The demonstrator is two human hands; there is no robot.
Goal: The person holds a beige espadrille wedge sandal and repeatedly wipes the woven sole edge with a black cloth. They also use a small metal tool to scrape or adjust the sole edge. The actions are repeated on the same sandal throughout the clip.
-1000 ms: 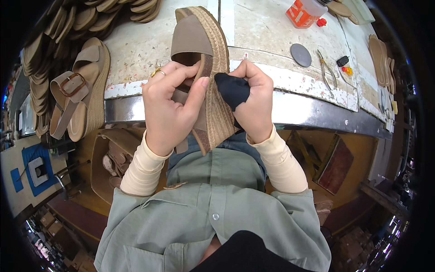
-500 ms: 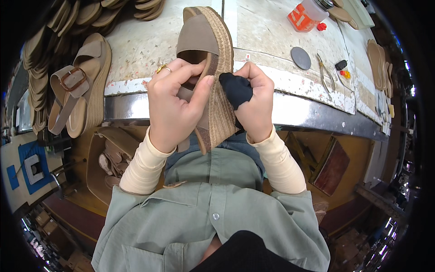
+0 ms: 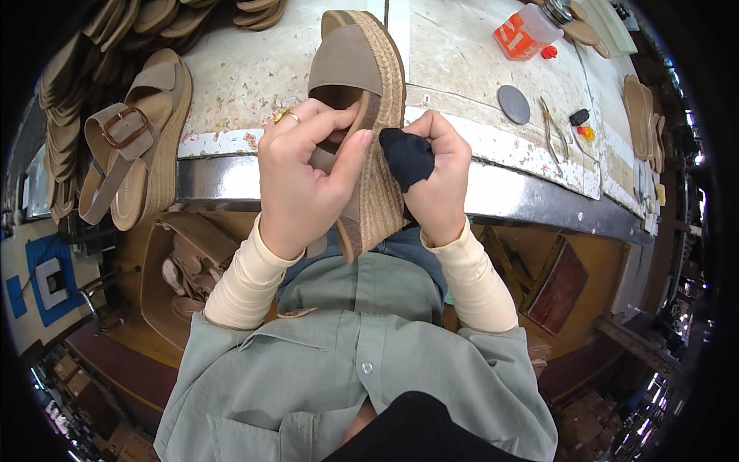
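Head view: at the worktop's (image 3: 254,77) far left corner lies a heap of flat tan soles (image 3: 69,92) — too many and too overlapped to count. Just right of them, at the left part of the near edge, two finished wedge sandals (image 3: 131,146) with buckled straps lie side by side, their heels hanging over the metal rim (image 3: 231,181). Between these and the hands the pale stone surface is bare, leaving room on the left.

The left hand (image 3: 304,181), a ring on one finger, comes up from below with its sleeve pushed back; its fingers curl closed around the upper strap of a third wedge sandal (image 3: 366,115), the thumb pressed along the side of the rope-wrapped sole. This sandal stands on edge over the middle of the near rim, toe on the worktop, heel down toward the person's lap.

The right hand (image 3: 439,181) is closed in a fist around a dark cloth (image 3: 406,158), which is pressed against the sandal's rope side.

Further right, well apart — one grey disc (image 3: 513,104), one pair of pliers (image 3: 550,135), one orange-labelled bottle (image 3: 527,32) at the far edge, and more soles (image 3: 639,115) at the right edge.
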